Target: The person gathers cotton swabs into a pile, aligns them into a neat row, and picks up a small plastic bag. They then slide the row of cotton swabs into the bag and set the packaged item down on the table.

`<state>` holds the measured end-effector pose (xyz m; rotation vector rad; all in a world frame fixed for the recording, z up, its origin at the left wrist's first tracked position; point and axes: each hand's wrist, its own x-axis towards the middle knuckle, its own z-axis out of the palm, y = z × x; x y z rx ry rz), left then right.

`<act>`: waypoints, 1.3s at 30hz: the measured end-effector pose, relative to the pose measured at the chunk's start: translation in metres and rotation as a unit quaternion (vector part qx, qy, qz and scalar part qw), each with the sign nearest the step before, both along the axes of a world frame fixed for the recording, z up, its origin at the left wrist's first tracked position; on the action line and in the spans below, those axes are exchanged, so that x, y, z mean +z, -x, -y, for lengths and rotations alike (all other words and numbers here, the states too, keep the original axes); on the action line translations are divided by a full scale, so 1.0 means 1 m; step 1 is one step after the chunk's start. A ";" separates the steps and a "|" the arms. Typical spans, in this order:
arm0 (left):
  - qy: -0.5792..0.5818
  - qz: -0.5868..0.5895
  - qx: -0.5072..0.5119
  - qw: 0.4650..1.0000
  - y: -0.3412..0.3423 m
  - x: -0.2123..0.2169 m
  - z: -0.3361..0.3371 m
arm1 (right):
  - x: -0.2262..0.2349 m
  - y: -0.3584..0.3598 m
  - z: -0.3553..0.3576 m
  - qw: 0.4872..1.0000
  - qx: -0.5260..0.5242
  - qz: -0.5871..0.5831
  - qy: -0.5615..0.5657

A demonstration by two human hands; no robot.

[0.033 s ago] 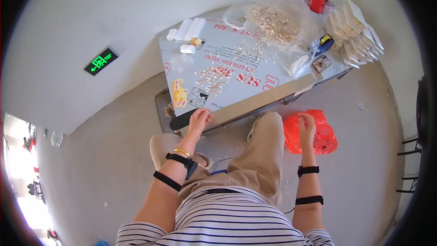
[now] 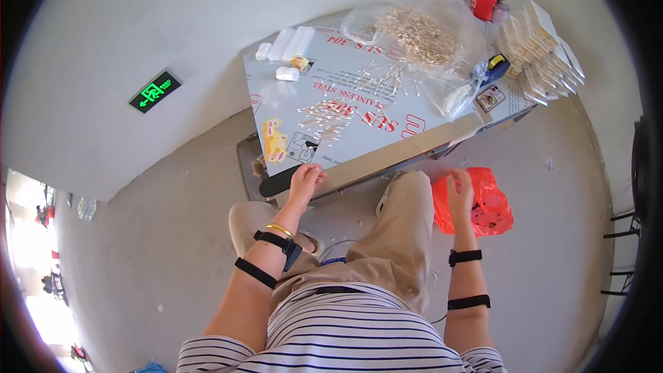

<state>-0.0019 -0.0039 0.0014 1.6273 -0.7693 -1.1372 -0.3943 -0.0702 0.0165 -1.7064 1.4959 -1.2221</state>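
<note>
**Red bag on the floor, right hand in it**

The red bag lies on the floor beside the right knee. The right hand rests on it, fingers curled; I cannot tell what they pinch. The left hand touches the counter edge, fingers pressed together.

No visible change: same moment, hands and objects unmoved.

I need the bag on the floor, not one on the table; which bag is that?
The red plastic bag, under the right hand; the clear bag of sticks lies on the table.
</note>
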 end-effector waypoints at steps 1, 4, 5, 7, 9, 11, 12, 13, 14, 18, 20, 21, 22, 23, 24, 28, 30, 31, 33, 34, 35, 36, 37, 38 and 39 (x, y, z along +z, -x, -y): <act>-0.001 0.002 0.008 1.000 -0.002 -0.007 0.002 | 0.011 -0.029 0.003 0.999 0.038 0.014 -0.026; 0.035 0.156 -0.008 0.987 -0.019 -0.041 0.011 | 0.031 -0.106 0.008 0.987 0.143 0.005 -0.072; 0.031 0.157 0.000 0.987 -0.027 -0.048 0.012 | 0.051 -0.130 0.003 0.977 0.178 -0.042 -0.113; 0.052 0.305 -0.026 0.950 -0.026 -0.058 0.028 | 0.024 -0.152 0.014 0.972 0.214 -0.052 -0.076; 0.042 0.345 -0.029 0.937 -0.032 -0.059 0.041 | -0.009 -0.175 0.025 0.964 0.255 -0.058 -0.042; 0.029 0.386 -0.030 0.922 -0.040 -0.057 0.054 | -0.033 -0.197 0.037 0.969 0.234 -0.066 -0.036; 0.035 0.400 -0.032 0.915 -0.044 -0.056 0.061 | -0.044 -0.206 0.043 0.968 0.236 -0.068 -0.039; 0.039 0.414 -0.035 0.909 -0.047 -0.055 0.068 | -0.053 -0.215 0.050 0.970 0.230 -0.062 -0.056; 0.033 0.410 -0.037 0.911 -0.046 -0.050 0.074 | -0.059 -0.221 0.056 0.970 0.222 -0.058 -0.074; -0.017 0.462 -0.092 0.882 -0.050 -0.046 0.099 | -0.067 -0.243 0.079 0.963 0.225 -0.134 -0.061; -0.019 0.476 -0.108 0.873 -0.057 -0.055 0.108 | -0.066 -0.255 0.091 0.956 0.247 -0.157 -0.025; 0.002 0.503 -0.098 0.859 -0.059 -0.060 0.112 | -0.066 -0.261 0.096 0.955 0.250 -0.158 -0.029; 0.025 0.527 -0.090 0.845 -0.059 -0.062 0.117 | -0.067 -0.263 0.102 0.955 0.230 -0.188 -0.016; 0.022 0.523 -0.093 0.847 -0.060 -0.064 0.122 | -0.069 -0.265 0.108 0.953 0.210 -0.219 -0.002; 0.033 0.509 -0.082 0.856 -0.061 -0.067 0.125 | -0.070 -0.268 0.112 0.952 0.211 -0.222 -0.007; 0.082 0.472 -0.038 0.877 -0.066 -0.067 0.136 | -0.081 -0.274 0.123 0.960 0.160 -0.230 -0.004; 0.100 0.460 -0.030 0.882 -0.066 -0.069 0.141 | -0.085 -0.278 0.122 0.958 0.167 -0.231 0.010; 0.120 0.452 -0.020 0.884 -0.066 -0.070 0.142 | -0.085 -0.282 0.120 0.961 0.176 -0.215 0.007; 0.124 0.443 -0.025 0.887 -0.067 -0.071 0.145 | -0.085 -0.289 0.115 0.962 0.187 -0.199 0.002; 0.134 0.435 -0.031 0.890 -0.067 -0.072 0.147 | -0.085 -0.292 0.114 0.961 0.199 -0.190 0.003; 0.133 0.434 -0.031 0.891 -0.067 -0.073 0.149 | -0.084 -0.293 0.113 0.961 0.211 -0.181 0.003; 0.134 0.436 -0.029 0.889 -0.067 -0.074 0.150 | -0.083 -0.294 0.113 0.960 0.211 -0.182 0.002; 0.136 0.439 -0.028 0.888 -0.067 -0.075 0.151 | -0.082 -0.294 0.114 0.962 0.214 -0.166 0.017; 0.135 0.439 -0.028 0.888 -0.067 -0.075 0.151 | -0.081 -0.295 0.116 0.964 0.218 -0.151 0.033; 0.135 0.443 -0.027 0.886 -0.068 -0.075 0.151 | -0.080 -0.296 0.118 0.964 0.218 -0.150 0.032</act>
